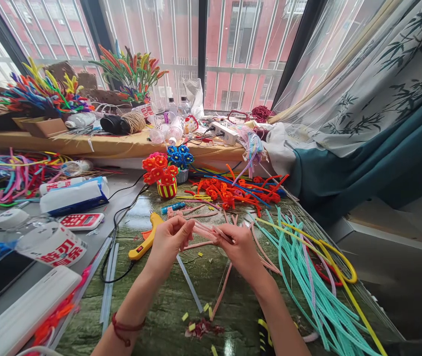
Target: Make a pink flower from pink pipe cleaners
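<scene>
Several pale pink pipe cleaners [204,230] are stretched between my two hands, above the middle of the green table. My left hand [168,242] pinches their left end between thumb and fingers. At the other end, the fingers of my right hand [238,247] are closed around them. More pink pipe cleaners [223,291] lie loose on the table under and around my hands. Just left of my left hand rests a yellow glue gun [145,245]. A translucent glue stick [189,284] lies below, between my forearms.
Turquoise pipe cleaners [307,282] spread over the right side. Behind my hands are orange-red pipe cleaner pieces [229,193] and a striped pot [167,189] of red flowers. A black cable [113,247] runs at left, near a white power strip [29,311]. Yellow scraps [192,327] lie in front.
</scene>
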The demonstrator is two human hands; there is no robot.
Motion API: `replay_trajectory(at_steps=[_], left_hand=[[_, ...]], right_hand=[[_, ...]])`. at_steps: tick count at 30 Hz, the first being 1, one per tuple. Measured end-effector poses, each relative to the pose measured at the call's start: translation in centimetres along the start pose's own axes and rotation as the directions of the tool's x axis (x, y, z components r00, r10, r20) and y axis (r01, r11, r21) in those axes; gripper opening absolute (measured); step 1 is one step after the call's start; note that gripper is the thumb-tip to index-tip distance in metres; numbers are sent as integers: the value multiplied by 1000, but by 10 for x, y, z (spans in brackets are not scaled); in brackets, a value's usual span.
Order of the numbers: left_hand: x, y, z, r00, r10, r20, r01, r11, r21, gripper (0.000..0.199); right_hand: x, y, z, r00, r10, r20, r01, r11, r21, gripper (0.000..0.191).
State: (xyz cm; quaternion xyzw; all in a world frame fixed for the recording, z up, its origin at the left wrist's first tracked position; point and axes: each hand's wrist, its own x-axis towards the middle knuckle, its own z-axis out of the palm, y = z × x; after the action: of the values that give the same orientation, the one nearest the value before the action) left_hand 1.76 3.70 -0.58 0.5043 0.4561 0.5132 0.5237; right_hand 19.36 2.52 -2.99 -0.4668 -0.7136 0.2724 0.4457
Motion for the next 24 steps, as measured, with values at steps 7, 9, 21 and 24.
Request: replay_trajectory(at_steps=[7,9,21,24], left_hand=[[2,2,-4,999,5,52,-3,999,-42,33],[2,2,-3,996,-35,88,40,998,-50,33],[-3,-2,4,999,43,34,-44,998,37,28],[-2,-3,5,999,30,35,-30,1000,-5,30]], right_hand=[[-1,0,-3,999,52,-4,-51,994,95,44],[-1,0,-2,999,47,1,-47,992,115,43],[-1,-4,-1,999,-23,24,22,999,32,39],[-1,-1,0,999,-28,15,28,999,20,34]])
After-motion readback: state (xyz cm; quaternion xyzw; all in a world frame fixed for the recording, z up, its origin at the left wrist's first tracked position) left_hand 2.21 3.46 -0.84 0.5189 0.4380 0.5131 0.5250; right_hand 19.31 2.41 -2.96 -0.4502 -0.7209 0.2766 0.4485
